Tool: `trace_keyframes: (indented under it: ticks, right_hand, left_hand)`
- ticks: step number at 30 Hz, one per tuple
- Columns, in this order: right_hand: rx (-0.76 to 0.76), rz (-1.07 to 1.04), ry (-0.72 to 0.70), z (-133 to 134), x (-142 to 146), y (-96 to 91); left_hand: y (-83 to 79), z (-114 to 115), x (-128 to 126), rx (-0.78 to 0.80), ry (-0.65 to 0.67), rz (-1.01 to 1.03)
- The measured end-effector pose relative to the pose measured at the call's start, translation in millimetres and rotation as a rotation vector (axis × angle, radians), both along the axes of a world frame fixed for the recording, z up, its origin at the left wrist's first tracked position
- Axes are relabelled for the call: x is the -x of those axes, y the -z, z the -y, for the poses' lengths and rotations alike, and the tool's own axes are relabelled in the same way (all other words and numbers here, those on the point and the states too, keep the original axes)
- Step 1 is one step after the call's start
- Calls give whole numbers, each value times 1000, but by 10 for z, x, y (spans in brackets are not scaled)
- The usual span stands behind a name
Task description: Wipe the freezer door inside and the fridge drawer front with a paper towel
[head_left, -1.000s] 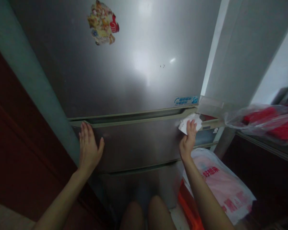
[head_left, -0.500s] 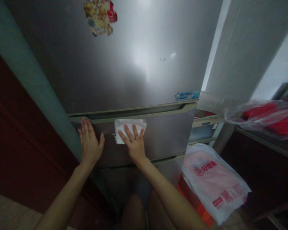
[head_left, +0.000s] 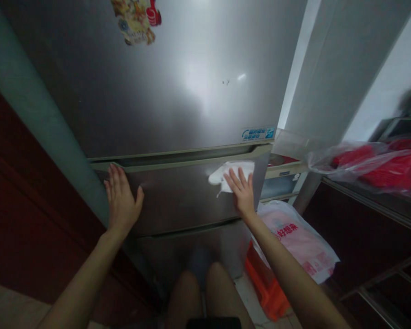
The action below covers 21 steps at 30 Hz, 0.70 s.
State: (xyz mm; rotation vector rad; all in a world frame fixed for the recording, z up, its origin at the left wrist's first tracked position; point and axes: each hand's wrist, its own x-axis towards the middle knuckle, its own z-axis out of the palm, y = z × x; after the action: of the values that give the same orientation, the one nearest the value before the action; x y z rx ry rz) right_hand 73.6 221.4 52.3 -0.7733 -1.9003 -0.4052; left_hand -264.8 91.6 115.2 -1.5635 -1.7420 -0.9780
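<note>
Two hands are laid flat on the middle drawer (head_left: 192,201) of a steel fridge (head_left: 178,82). A white cloth (head_left: 230,172) is pressed under the spread fingers of the right hand (head_left: 241,194), near the right end of the drawer front, just under its handle strip (head_left: 192,160). Half a second ago the cloth was seen near the left hand (head_left: 120,201); it has been swept rightward, so one pass seems almost done. The left hand is kept open near the left edge, holding nothing. A pink bag (head_left: 301,237) lies below right.

Your single head view, low and close before the fridge (head_left: 192,91), facing its drawer front (head_left: 185,196), tilted upward
</note>
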Motion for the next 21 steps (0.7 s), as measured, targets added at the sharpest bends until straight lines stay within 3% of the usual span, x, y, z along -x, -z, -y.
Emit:
trace_keyframes:
  ticks: [5,10,15,21]
  right_hand:
    - [195,-509,25,-216,-519,153]
    - [231,-958,123,-188,-752,260]
    - [258,-1060,102,-89,-522,243]
    - [187,-912,-23,-245,-122,-194]
  left_hand:
    - [0,17,3,4,-9,-19]
    - [-12,45,-5,11,-13,-24]
    - [-34,47,-13,31,-13,-18]
    - [-15,30,61,55,-21,-47]
